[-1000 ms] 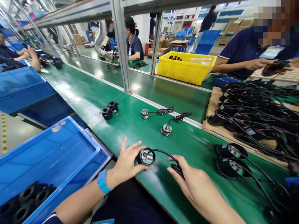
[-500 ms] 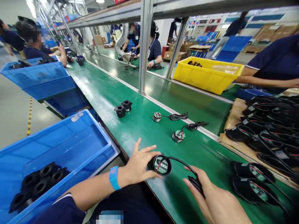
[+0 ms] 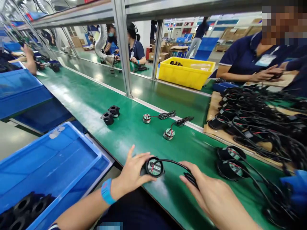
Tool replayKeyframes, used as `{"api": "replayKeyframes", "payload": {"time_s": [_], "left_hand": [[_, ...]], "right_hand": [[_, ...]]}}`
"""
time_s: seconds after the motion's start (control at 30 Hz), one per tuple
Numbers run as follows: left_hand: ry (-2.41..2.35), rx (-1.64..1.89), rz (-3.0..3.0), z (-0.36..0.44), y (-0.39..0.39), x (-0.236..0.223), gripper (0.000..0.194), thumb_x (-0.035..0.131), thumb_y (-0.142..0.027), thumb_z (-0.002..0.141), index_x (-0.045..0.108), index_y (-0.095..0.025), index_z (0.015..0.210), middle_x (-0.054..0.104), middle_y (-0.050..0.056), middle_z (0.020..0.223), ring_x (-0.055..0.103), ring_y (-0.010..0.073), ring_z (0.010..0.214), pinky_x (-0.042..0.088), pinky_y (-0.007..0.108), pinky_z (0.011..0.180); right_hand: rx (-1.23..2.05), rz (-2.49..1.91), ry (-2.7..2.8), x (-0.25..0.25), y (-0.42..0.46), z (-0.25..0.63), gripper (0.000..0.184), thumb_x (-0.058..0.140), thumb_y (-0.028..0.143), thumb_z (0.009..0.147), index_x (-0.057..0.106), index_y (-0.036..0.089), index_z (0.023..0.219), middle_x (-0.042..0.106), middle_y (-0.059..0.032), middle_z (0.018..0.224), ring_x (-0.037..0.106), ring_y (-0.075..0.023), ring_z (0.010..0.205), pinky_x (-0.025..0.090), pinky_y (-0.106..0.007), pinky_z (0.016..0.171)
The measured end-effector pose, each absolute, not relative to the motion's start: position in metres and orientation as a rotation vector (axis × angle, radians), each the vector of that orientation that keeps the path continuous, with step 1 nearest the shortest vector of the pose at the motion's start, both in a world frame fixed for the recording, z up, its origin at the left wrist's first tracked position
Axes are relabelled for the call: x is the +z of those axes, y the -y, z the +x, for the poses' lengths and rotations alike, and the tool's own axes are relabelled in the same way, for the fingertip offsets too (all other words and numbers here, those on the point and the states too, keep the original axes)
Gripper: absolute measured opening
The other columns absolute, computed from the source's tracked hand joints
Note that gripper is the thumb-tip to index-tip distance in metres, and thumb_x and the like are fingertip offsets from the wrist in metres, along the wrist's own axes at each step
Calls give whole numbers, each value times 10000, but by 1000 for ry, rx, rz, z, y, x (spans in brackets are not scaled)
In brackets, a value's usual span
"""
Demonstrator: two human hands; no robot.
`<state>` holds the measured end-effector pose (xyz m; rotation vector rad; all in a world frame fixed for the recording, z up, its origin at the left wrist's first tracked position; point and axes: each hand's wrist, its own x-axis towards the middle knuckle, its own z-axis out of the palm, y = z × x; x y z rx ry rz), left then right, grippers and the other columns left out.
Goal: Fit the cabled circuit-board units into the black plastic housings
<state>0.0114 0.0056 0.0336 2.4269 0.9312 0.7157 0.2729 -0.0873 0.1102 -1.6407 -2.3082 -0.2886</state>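
My left hand [image 3: 132,173] grips a round black housing with a circuit board in it [image 3: 154,167], lying on its side at the near edge of the green belt [image 3: 134,124]. Thumb and fingers curl round its back. A black cable runs from it to a coiled bundle [image 3: 190,177], which my right hand [image 3: 211,198] pinches. Two bare round motor cores with leads [image 3: 146,118] [image 3: 169,134] lie further up the belt. Two empty black housings [image 3: 110,114] stand to their left.
A blue bin [image 3: 57,166] at my left holds several black housings [image 3: 21,210]. Two finished units [image 3: 230,161] lie at right, beside a board heaped with cabled units [image 3: 259,121]. A yellow bin [image 3: 185,73] stands behind. Other people work across and along the line.
Only the camera has swung left and right; both hands keep their hold on the housing and its cable bundle at the same spot on the belt.
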Motion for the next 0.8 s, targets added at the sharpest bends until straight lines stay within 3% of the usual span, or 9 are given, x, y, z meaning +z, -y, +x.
{"api": "replayKeyframes", "payload": {"time_s": [0.13,0.17,0.27,0.33,0.43,0.57,0.7,0.8], "left_hand": [[-884,535,2422,13,-6,29,712,670,-653,862,538,-186,1383,666,178,1366,623,331,1300,145,641,1259],[-882,503,2415,13,-5,29,716,655,-639,882,506,-183,1414,637,183,1405,580,333,1350,136,640,1260],[-878,466,2398,17,-3,27,875,677,-691,831,409,-180,1488,577,178,1475,469,345,1445,91,636,1265],[-890,468,2397,19,-2,25,995,705,-764,747,399,-182,1493,580,164,1474,438,354,1465,81,617,1271],[-914,472,2404,21,-1,23,954,701,-765,747,438,-197,1467,613,142,1442,444,340,1462,92,584,1279],[-895,447,2415,20,0,21,866,655,-721,828,426,-197,1477,596,146,1462,438,338,1467,89,603,1272],[-916,504,2412,20,1,18,955,634,-776,797,385,-179,1499,592,161,1462,457,331,1455,103,576,1280],[-956,577,2430,19,1,16,1141,668,-821,718,256,-168,1558,545,184,1503,462,354,1447,118,599,1271]], "right_hand": [[-499,-1690,2425,93,94,294,468,204,430,1098,596,184,1162,632,40,531,595,-200,346,332,-316,287],[-513,-1675,2454,89,96,299,501,190,449,1094,606,177,1156,643,21,549,617,-208,377,368,-315,311],[-355,-1588,2485,82,92,305,598,234,597,1055,582,160,1269,761,-102,943,754,-260,771,582,-374,611],[-211,-1568,2437,82,84,296,698,326,699,1000,510,156,1397,704,-152,1221,714,-303,1034,582,-439,830],[-85,-1524,2373,81,66,268,853,451,760,928,403,137,1510,639,-185,1341,657,-328,1137,534,-466,925],[-55,-1423,2390,70,49,233,950,426,820,890,408,98,1507,664,-196,1304,703,-299,1027,547,-406,831],[-124,-1448,2363,66,47,229,668,400,694,994,591,139,1313,761,-99,1077,737,-185,782,498,-280,634],[-309,-1477,2235,74,52,243,526,497,607,1003,635,140,1201,773,-66,933,729,-158,726,481,-257,659]]}}
